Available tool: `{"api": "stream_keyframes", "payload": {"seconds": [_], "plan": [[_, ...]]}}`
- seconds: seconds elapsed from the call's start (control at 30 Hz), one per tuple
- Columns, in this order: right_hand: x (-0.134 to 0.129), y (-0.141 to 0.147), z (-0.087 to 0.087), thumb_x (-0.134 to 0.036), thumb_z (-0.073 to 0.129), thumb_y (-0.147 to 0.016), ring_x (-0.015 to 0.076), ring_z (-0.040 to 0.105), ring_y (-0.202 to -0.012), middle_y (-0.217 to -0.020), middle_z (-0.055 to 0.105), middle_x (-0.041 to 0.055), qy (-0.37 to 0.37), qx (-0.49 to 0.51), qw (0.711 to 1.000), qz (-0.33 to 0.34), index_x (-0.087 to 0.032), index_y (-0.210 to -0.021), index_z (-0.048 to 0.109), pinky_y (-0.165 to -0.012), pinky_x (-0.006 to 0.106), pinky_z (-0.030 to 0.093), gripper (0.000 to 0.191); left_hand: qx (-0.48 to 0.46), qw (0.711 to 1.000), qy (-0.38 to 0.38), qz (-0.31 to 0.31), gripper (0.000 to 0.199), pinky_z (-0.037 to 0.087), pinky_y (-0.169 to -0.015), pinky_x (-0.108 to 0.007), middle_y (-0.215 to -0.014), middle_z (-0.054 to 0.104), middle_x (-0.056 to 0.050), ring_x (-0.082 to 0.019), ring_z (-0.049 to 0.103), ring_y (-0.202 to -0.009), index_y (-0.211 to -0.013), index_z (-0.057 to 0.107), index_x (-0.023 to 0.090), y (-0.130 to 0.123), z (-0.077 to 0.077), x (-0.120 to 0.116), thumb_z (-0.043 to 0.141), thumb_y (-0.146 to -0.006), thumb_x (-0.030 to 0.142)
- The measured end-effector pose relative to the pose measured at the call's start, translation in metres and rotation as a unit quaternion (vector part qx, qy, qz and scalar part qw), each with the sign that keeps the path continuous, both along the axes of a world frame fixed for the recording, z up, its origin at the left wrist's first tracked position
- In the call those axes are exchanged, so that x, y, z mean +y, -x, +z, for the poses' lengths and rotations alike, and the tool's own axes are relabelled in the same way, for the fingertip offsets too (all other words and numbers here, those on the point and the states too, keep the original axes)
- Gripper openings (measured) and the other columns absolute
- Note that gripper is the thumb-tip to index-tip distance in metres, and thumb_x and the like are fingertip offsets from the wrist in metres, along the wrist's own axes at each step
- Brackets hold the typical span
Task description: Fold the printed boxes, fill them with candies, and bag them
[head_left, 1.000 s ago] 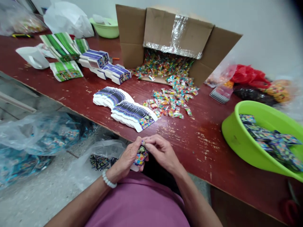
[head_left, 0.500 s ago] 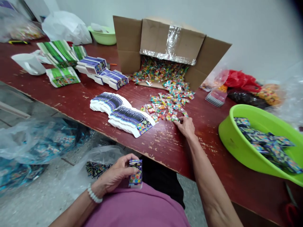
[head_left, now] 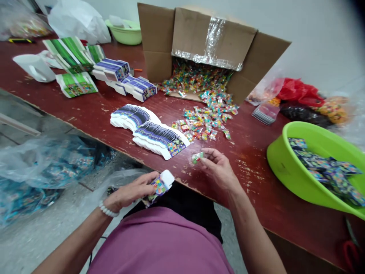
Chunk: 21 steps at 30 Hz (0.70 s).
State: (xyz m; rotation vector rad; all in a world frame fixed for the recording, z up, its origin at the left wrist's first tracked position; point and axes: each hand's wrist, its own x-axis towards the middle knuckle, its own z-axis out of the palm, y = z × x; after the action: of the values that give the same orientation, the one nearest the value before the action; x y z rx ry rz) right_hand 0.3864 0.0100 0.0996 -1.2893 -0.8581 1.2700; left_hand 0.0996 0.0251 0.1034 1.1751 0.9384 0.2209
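Observation:
My left hand [head_left: 137, 189] grips a small printed candy box [head_left: 160, 185], tilted, with its white flap end up and toward the right. Between the thumb and fingers of my right hand [head_left: 218, 167] is a wrapped candy [head_left: 197, 157] in clear film, held above the table's front part. Loose wrapped candies [head_left: 205, 121] lie in a heap beyond that hand, running back to the mouth of a cardboard box [head_left: 211, 38]. Flat folded cartons [head_left: 159, 137], purple and white, are fanned out left of the heap.
A lime green basin [head_left: 275, 156] with filled printed packs stands at right, red-handled scissors [head_left: 350, 251] near it. Bundled purple cartons [head_left: 139, 88], green cartons [head_left: 76, 84] and a white jug [head_left: 34, 67] sit at back left. Plastic bags [head_left: 57, 171] lie below the table edge.
My right hand has drawn back from the candy heap toward me with one candy in its fingers. My left hand has raised and tilted the candy box, turning its flap end toward the right hand.

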Motion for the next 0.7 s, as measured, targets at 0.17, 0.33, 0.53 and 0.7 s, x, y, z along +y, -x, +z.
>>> {"api": "stream_keyframes", "payload": {"seconds": [0.17,0.33,0.53,0.7], "plan": [[-0.019,0.033,0.001,-0.033,0.077,-0.080,0.0140,0.063,-0.073,-0.086,0.071,0.0007,-0.023,-0.045,0.995,0.090,-0.022,-0.108,0.066,-0.069,0.028,0.051,0.033,-0.123,0.989,0.076,0.003,0.040,0.050,-0.069,-0.027,-0.097,0.073,-0.008,-0.018,0.066,-0.079,-0.119,0.056,0.019,-0.028,0.004,-0.008,0.059,-0.079,0.023],[-0.026,0.033,0.001,-0.030,0.073,-0.084,0.0155,0.058,-0.076,-0.087,0.065,0.0011,-0.104,-0.221,0.962,0.118,-0.025,-0.108,0.071,-0.070,0.030,0.047,0.024,-0.167,0.979,0.116,0.014,0.047,0.052,-0.069,-0.029,-0.101,0.072,-0.010,-0.017,0.068,-0.071,-0.125,0.055,0.019,-0.036,0.003,-0.013,0.062,-0.079,0.022],[-0.030,0.036,0.012,-0.034,0.060,-0.094,0.0188,0.060,-0.095,-0.102,0.064,0.0041,-0.114,-0.168,0.965,0.168,-0.029,-0.116,0.072,-0.085,0.034,0.048,0.026,-0.190,0.973,0.102,0.084,0.044,0.052,-0.061,-0.026,-0.091,0.071,-0.005,-0.015,0.064,-0.066,-0.120,0.061,0.021,-0.046,0.004,-0.016,0.067,-0.077,0.023],[-0.028,0.045,0.002,-0.040,0.076,-0.080,0.0132,0.059,-0.072,-0.092,0.065,0.0005,0.036,0.042,0.994,0.098,-0.026,-0.118,0.065,-0.065,0.026,0.049,0.042,-0.155,0.965,0.117,0.174,0.053,0.051,-0.055,-0.027,-0.077,0.070,-0.009,-0.018,0.062,-0.060,-0.107,0.068,0.013,-0.053,0.002,-0.019,0.052,-0.089,0.061]]}}
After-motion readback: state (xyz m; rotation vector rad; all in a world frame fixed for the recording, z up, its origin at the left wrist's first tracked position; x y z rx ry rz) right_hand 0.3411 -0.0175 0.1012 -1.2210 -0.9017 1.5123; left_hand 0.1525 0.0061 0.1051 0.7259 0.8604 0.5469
